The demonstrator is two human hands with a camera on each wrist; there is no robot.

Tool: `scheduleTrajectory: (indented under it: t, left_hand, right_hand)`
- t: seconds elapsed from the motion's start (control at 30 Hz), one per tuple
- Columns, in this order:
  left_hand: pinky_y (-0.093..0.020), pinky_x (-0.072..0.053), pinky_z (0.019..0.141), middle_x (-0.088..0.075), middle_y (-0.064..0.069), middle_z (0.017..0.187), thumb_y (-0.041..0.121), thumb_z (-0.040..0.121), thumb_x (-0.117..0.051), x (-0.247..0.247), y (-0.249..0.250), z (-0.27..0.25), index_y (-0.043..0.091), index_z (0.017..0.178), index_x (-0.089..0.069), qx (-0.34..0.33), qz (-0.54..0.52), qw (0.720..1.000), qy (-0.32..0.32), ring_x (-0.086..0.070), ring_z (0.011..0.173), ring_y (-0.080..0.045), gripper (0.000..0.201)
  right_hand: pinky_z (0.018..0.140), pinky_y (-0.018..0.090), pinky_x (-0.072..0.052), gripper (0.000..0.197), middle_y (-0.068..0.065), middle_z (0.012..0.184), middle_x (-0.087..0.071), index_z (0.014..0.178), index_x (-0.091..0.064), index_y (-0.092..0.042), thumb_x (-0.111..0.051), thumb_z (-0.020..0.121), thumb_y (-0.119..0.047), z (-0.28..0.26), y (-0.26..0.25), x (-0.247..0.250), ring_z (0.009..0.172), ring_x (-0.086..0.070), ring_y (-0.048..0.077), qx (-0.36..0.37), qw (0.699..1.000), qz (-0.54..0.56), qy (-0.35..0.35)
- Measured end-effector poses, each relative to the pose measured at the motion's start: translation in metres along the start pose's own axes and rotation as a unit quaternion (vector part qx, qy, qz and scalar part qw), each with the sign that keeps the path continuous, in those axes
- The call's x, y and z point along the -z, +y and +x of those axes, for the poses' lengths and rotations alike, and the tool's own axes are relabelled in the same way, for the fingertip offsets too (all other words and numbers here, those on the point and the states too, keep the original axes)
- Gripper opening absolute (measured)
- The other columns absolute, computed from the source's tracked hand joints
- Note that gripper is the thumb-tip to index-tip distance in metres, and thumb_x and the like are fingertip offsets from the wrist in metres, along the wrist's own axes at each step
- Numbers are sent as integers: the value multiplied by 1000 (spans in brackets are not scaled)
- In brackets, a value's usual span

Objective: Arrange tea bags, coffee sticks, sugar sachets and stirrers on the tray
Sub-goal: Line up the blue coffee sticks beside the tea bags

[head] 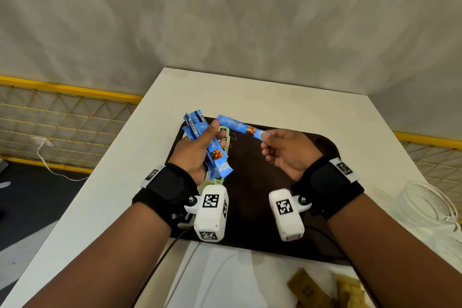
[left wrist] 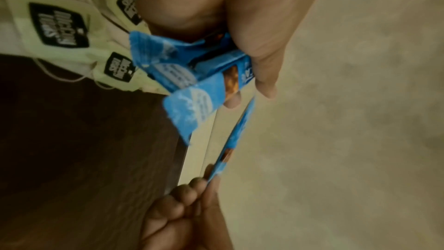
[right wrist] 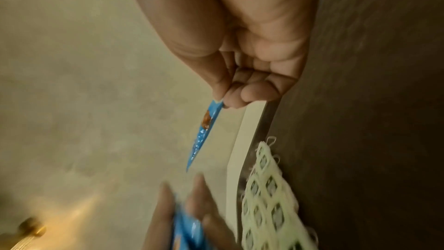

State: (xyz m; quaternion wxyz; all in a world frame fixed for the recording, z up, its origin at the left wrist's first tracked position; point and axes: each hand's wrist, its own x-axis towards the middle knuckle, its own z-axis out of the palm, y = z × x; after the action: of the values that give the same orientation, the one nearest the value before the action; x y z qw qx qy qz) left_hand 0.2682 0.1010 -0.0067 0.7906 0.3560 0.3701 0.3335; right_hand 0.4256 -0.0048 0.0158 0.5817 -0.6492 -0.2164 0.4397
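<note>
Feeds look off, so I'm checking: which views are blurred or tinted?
Head view: sharp, evenly lit, wide-angle bend at the edges. Left wrist view: yellowish, bundle of blue coffee sticks smeared. Right wrist view: yellowish, left hand heavily blurred, single blue coffee stick soft.

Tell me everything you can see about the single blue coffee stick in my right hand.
The single coffee stick is a long, narrow, flat sachet of glossy blue wrapper with white lettering and an orange-brown picture near one end. The right hand pinches that end between thumb and fingertips. The stick is held in the air above the far edge of the dark tray, slanting up and away toward the left hand, with nothing else touching it.
</note>
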Motion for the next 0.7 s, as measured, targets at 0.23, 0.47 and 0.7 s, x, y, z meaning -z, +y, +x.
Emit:
scheduleTrajectory:
  t: [0.23, 0.47, 0.7]
  left_hand:
    - [-27, -57, 53, -70, -6, 81, 23, 87, -66, 9, 11, 18, 10, 85, -63, 106, 38, 993, -17, -69, 65, -12, 13]
    - [-42, -56, 67, -62, -16, 88, 4, 93, -49, 3, 13, 20, 6, 78, -52, 154, 20, 987, -26, -63, 73, -27, 15]
    - [-37, -59, 52, -67, -17, 88, 3, 91, -58, 6, 7, 21, -1, 93, -62, 104, 52, 993, -1, -69, 63, -24, 6]
  right_hand:
    - [49, 22, -37, 21, 5, 65, -51, 76, -55, -9, -50, 97, -14, 56, 1, 25, 53, -46, 12, -117, 970, -181, 108]
    - [72, 35, -50, 34, 12, 82, -66, 96, -64, -3, -62, 87, -36, 85, -1, 21, 81, -65, 29, -75, 859, -490, 129]
    - [96, 30, -39, 30, 6, 125, -62, 120, -63, -15, -54, 93, -22, 78, -2, 1, 116, -55, 24, 116, 750, -651, -21]
